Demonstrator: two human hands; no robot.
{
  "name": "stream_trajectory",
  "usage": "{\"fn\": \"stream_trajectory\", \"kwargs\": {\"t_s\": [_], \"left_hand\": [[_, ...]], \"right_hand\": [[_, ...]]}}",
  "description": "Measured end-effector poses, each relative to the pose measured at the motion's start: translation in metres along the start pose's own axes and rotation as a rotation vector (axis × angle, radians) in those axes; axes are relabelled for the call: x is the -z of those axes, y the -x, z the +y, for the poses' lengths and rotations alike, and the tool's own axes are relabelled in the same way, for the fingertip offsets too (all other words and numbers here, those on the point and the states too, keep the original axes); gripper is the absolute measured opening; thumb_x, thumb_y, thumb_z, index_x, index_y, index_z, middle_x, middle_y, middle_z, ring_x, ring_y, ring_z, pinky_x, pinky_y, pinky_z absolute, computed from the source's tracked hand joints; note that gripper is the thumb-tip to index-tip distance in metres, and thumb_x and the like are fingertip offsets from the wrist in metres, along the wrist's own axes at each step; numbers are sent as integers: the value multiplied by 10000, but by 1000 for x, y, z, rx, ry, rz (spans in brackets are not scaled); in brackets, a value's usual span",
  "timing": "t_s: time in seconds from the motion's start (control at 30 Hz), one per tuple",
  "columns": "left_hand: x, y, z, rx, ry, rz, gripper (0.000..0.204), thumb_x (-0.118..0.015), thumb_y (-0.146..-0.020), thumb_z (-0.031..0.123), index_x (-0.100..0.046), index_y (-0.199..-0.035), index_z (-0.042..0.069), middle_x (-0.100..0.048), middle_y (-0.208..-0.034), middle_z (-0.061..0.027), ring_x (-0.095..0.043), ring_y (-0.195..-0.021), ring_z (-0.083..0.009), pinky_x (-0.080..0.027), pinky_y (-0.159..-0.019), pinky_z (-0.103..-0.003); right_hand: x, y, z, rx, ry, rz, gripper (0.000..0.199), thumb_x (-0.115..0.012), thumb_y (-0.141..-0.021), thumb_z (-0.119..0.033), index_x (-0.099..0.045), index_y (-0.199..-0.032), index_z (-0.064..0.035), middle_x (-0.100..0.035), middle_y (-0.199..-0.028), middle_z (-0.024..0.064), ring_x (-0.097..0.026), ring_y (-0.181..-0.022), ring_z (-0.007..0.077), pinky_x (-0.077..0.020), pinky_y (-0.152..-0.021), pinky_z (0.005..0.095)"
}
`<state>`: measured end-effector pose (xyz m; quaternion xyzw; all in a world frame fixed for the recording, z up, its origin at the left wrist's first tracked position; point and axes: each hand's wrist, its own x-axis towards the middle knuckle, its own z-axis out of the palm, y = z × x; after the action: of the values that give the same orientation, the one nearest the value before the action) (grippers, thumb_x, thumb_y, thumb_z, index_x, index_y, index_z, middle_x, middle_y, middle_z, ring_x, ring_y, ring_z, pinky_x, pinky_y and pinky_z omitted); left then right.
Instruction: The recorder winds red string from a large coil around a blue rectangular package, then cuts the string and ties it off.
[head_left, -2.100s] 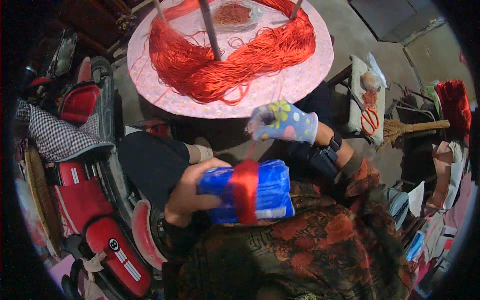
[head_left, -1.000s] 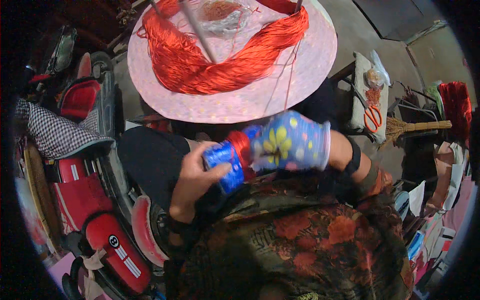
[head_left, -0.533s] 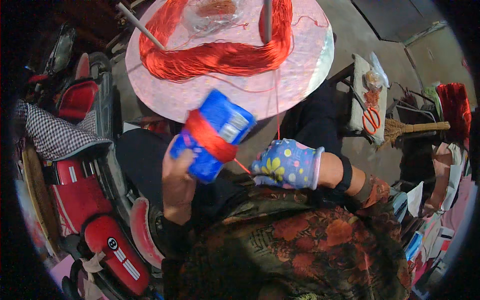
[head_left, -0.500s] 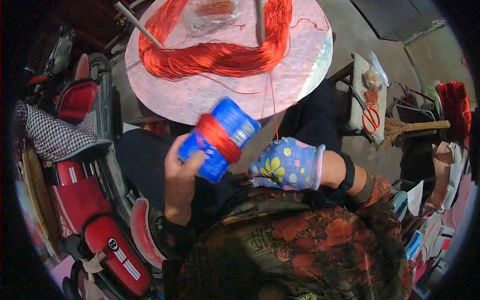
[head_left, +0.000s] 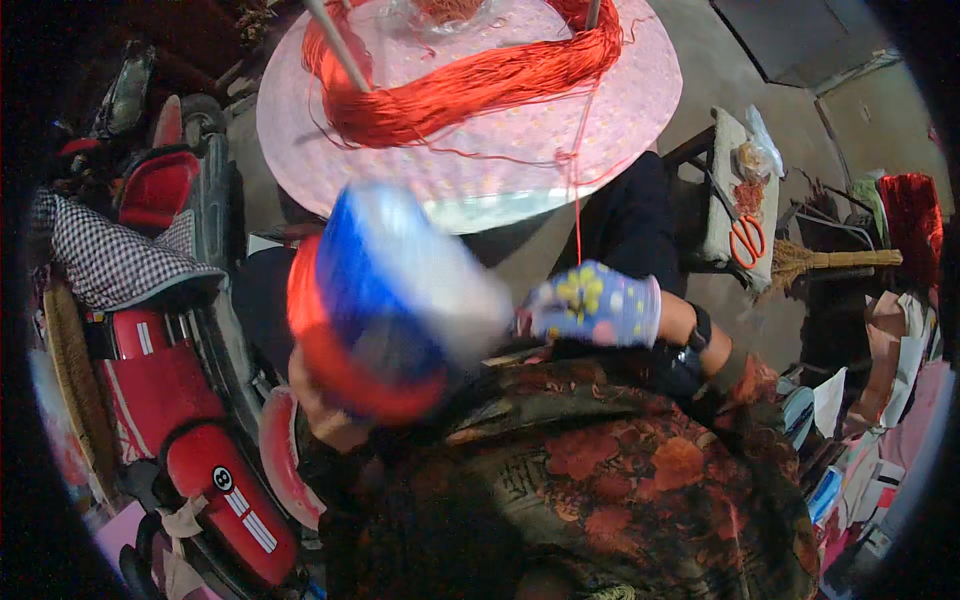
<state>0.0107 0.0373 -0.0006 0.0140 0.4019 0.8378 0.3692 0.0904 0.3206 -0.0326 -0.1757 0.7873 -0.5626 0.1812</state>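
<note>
My left hand (head_left: 322, 405) grips a blue pack (head_left: 370, 265) with red cord wound round its middle. The pack is smeared by motion and held up close, hiding most of the fingers. To its right, my right hand (head_left: 598, 305), in a blue glove with a yellow flower and dots, is closed round a strand of red cord (head_left: 578, 215). That strand runs up from the glove to a large red skein (head_left: 470, 88), looped round upright sticks (head_left: 340, 45) on the round pink table (head_left: 480, 180). A small tangle shows in the strand at the table's near part.
A clear bag of reddish cord (head_left: 450, 12) lies at the table's far side. Right of it, a bench (head_left: 722, 180) bears orange-handled scissors (head_left: 745, 240) and small bags, with a straw broom (head_left: 840, 258) beside it. A red ride-on vehicle (head_left: 235, 510) stands at left.
The blue pack has swung up, turned and come closer, and is now blurred. My right hand has shifted slightly right and up. The skein looks skewed, and a tangle has appeared in the strand.
</note>
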Motion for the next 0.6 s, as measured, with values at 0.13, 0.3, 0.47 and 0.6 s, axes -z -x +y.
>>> {"fn": "stream_trajectory", "kwargs": {"t_s": [0.13, 0.3, 0.47, 0.6], "left_hand": [[-7, -21, 5, -118, -402, 178, 434, -707, -790, 239, -575, -1146, 28, -622, -1025, -71, -610, -903, -150, -505, -814, -305], [-7, -22, 1, 304, -685, -165, 446, -732, -755, 130, -562, -1151, 17, -606, -980, -21, -580, -912, -105, -484, -835, -274], [9, -9, -2, 101, -345, -166, 636, -782, -709, 285, -535, -1220, -3, -598, -1123, -53, -599, -999, -154, -482, -890, -311], [-11, -25, -5, -46, -97, 210, 460, -661, -832, 221, -539, -1194, -36, -609, -1086, -65, -610, -977, -155, -489, -868, -300]], "right_hand": [[11, 0, -46, 317, 301, -49, 219, -561, -931, -243, -639, -993, -48, -666, -873, 130, -651, -805, 301, -524, -713, 348], [44, -42, -51, 112, 215, 131, 237, -697, -817, -289, -669, -888, -65, -681, -810, 90, -664, -709, 237, -516, -653, 329], [19, -41, 50, 33, -198, 153, 293, -634, -883, -303, -655, -962, -21, -691, -886, 93, -654, -814, 177, -508, -754, 331], [-19, -14, 31, -10, 97, 104, 191, -581, -910, -249, -645, -946, -73, -668, -825, 112, -658, -768, 255, -523, -706, 347]]}}
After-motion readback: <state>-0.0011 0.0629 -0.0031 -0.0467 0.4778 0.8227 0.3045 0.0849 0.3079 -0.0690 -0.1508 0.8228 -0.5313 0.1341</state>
